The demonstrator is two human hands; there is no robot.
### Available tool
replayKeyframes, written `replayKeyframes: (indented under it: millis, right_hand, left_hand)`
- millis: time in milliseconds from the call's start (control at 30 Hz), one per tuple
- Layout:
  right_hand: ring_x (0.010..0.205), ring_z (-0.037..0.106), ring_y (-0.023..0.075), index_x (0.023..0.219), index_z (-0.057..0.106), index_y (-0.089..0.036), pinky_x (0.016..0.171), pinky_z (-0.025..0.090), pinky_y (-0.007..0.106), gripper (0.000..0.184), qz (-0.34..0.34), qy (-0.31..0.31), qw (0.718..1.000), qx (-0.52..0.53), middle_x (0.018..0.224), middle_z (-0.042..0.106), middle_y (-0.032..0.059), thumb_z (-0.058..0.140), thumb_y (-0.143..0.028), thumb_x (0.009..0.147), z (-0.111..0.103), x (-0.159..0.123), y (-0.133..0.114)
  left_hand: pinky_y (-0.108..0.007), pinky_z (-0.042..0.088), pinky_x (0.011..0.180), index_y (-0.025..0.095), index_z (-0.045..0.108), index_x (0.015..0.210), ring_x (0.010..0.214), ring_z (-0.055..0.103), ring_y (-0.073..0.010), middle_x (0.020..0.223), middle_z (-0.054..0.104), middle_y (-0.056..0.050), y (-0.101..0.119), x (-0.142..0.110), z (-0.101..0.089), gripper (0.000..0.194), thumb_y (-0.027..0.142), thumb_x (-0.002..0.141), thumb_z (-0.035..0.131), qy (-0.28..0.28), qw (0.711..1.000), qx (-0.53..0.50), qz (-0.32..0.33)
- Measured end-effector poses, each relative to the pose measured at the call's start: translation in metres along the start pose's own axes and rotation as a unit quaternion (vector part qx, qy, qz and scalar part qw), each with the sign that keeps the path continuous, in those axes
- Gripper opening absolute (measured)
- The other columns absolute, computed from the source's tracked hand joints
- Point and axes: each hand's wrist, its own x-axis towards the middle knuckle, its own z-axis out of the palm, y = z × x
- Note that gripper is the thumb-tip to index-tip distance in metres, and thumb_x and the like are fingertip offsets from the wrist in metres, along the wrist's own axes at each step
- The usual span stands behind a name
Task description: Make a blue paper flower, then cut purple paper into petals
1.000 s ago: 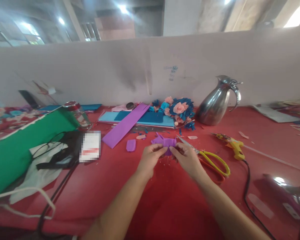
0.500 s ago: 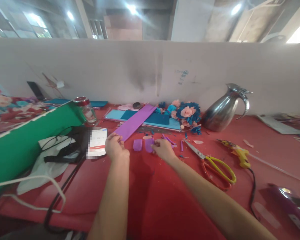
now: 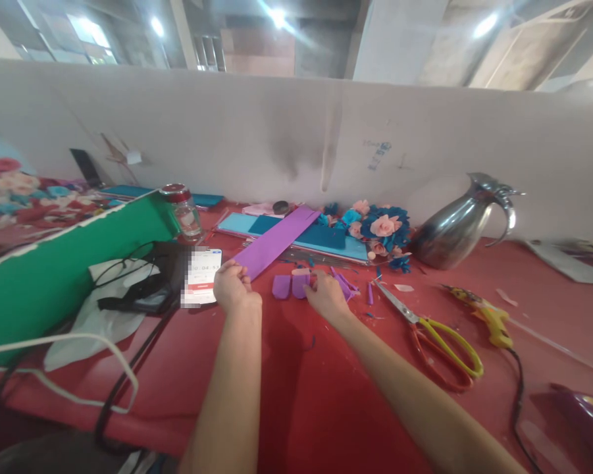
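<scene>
My right hand [image 3: 328, 294] has its fingers pinched at the right edge of a small purple paper piece [image 3: 300, 286] with a rounded lower end. Close on its left lies a similar purple paper piece [image 3: 281, 287], flat on the table. My left hand [image 3: 235, 288] is curled closed, palm partly up, against the lower end of a long purple paper strip [image 3: 276, 242]. What its fingers hold, if anything, is hidden. Thin purple scraps [image 3: 344, 284] lie just beyond my right hand.
Scissors [image 3: 424, 329] and a yellow glue gun [image 3: 488, 316] lie right on the red table [image 3: 286, 395]. Behind are blue sheets [image 3: 326, 235], paper flowers [image 3: 385, 227] and a metal jug [image 3: 449, 227]. A phone [image 3: 205, 276], glass jar [image 3: 187, 217] and green board [image 3: 79, 276] stand left.
My right hand has brought its purple piece left, narrowing the gap to the other piece. My left hand stays by the strip. The whole view has shifted slightly.
</scene>
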Motion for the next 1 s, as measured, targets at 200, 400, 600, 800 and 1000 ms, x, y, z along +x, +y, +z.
replayKeyframes:
  millis: [200, 400, 600, 800, 1000]
  right_hand:
    - [0.094, 0.064, 0.0205, 0.113, 0.060, -0.017, 0.079, 0.047, 0.027, 0.029, -0.067, 0.003, 0.996, -0.061, 0.111, 0.062, 0.0112, 0.050, -0.018, 0.086, -0.016, -0.041, 0.012]
    - [0.089, 0.066, 0.0184, 0.127, 0.051, -0.025, 0.066, 0.050, 0.026, 0.035, -0.119, -0.045, 0.973, -0.194, 0.129, 0.052, 0.0115, 0.038, -0.024, 0.094, -0.022, -0.065, 0.004]
    - [0.081, 0.068, 0.0184, 0.118, 0.054, -0.020, 0.058, 0.049, 0.025, 0.028, -0.147, -0.071, 0.952, -0.258, 0.125, 0.055, 0.0123, 0.039, -0.023, 0.094, -0.015, -0.046, -0.008]
    - [0.085, 0.067, 0.0196, 0.112, 0.060, -0.022, 0.061, 0.045, 0.025, 0.027, -0.130, -0.036, 0.971, -0.200, 0.113, 0.064, 0.0099, 0.040, -0.022, 0.093, -0.034, -0.065, 0.005]
    - [0.078, 0.068, 0.0191, 0.095, 0.068, -0.023, 0.063, 0.041, 0.024, 0.027, -0.149, -0.007, 0.980, -0.133, 0.088, 0.073, 0.0049, 0.041, -0.018, 0.088, -0.051, -0.088, 0.038]
  left_hand:
    - [-0.018, 0.028, 0.047, 0.017, 0.054, 0.071, 0.055, 0.047, -0.0058, 0.068, 0.049, 0.003, 0.003, -0.002, 0.000, 0.029, 0.005, 0.046, 0.047, 0.013, 1.000, 0.018, 0.017]
    - [-0.019, 0.030, 0.050, 0.017, 0.058, 0.069, 0.058, 0.048, -0.0068, 0.067, 0.052, 0.004, 0.002, -0.004, 0.002, 0.028, 0.006, 0.045, 0.047, -0.005, 0.999, 0.036, 0.039]
    - [-0.018, 0.030, 0.051, 0.016, 0.056, 0.066, 0.057, 0.047, -0.0055, 0.069, 0.053, 0.004, -0.002, -0.007, 0.002, 0.022, 0.007, 0.046, 0.050, -0.056, 0.997, 0.052, 0.022]
    - [-0.017, 0.030, 0.050, 0.016, 0.055, 0.067, 0.055, 0.047, -0.0052, 0.067, 0.052, 0.004, -0.001, -0.007, 0.003, 0.023, 0.007, 0.046, 0.050, -0.054, 0.997, 0.049, 0.028]
    - [-0.018, 0.028, 0.048, 0.017, 0.054, 0.072, 0.052, 0.046, -0.0053, 0.066, 0.050, 0.004, 0.002, -0.004, 0.002, 0.030, 0.006, 0.045, 0.046, -0.006, 0.998, 0.032, 0.062]
